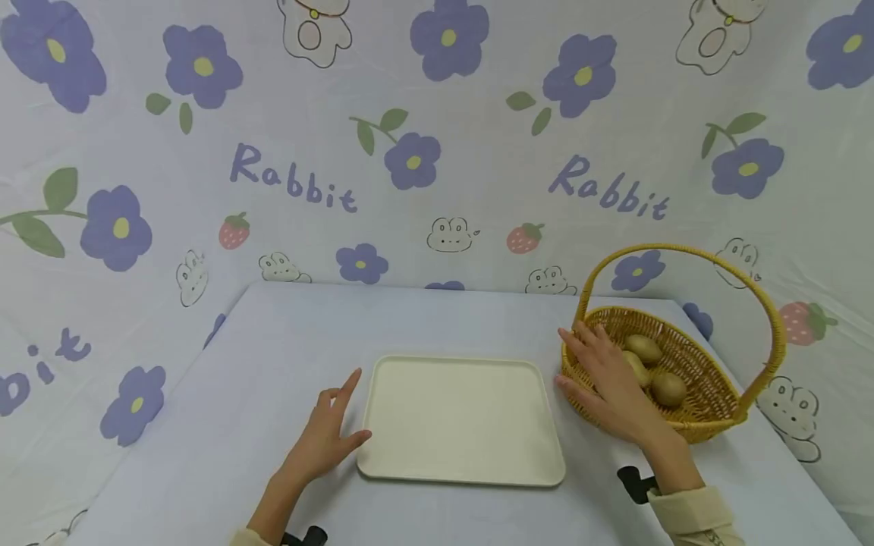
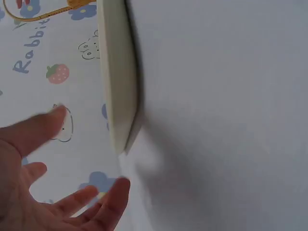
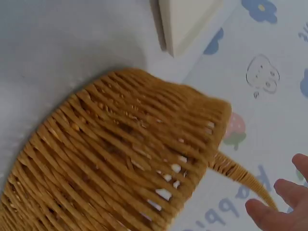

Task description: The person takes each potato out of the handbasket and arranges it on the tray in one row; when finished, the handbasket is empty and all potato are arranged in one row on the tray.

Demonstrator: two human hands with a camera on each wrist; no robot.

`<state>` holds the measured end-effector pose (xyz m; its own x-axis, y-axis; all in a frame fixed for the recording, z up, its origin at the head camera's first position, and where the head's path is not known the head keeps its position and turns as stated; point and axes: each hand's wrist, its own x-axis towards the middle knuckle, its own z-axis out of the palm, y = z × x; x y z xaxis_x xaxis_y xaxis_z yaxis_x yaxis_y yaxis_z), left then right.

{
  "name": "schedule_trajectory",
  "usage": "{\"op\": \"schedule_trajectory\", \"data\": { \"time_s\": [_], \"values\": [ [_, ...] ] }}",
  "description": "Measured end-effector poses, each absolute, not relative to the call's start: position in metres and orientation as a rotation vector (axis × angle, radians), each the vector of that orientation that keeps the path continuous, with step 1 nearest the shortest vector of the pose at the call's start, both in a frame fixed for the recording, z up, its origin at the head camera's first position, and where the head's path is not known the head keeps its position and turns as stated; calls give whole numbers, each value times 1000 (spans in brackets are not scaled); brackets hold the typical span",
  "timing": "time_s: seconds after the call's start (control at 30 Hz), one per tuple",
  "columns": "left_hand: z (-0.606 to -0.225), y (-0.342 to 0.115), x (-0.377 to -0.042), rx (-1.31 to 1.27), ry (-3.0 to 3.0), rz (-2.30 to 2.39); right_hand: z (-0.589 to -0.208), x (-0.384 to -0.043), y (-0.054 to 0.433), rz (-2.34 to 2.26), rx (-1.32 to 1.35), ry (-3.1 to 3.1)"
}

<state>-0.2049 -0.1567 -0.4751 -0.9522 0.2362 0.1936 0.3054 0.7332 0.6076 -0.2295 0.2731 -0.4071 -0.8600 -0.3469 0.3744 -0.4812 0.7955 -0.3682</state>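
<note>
A yellow wicker basket with a tall arched handle stands at the right of the table. Inside lie several round brownish-green fruits or potatoes. My right hand is over the basket's near left rim, fingers spread, holding nothing; its fingertips show beside the handle in the right wrist view. A cream rectangular tray lies flat in the middle, bare. At its left edge hovers my left hand, thumb and fingers apart with nothing between them. The tray's side wall shows close to that hand in the left wrist view.
A white cloth covers the table. Behind it hangs a white curtain printed with purple flowers, rabbits and strawberries. The basket handle arches high above the basket.
</note>
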Motion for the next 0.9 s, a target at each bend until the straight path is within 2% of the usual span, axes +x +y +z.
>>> {"op": "schedule_trajectory", "data": {
  "time_s": [0.1,0.23,0.63,0.9],
  "values": [
    [-484,-156,-205,-421,-2803,-1281,-398,-236,284,843,612,-2648],
    [-490,-153,-205,-380,-2800,-1402,-387,-247,299,943,583,-2561],
    [-496,-150,-204,-417,-2831,-1340,-363,-281,344,1101,345,-2492],
    [-500,-156,-205,-470,-2816,-1388,-371,-309,371,1039,78,-2274]
  ]
}}
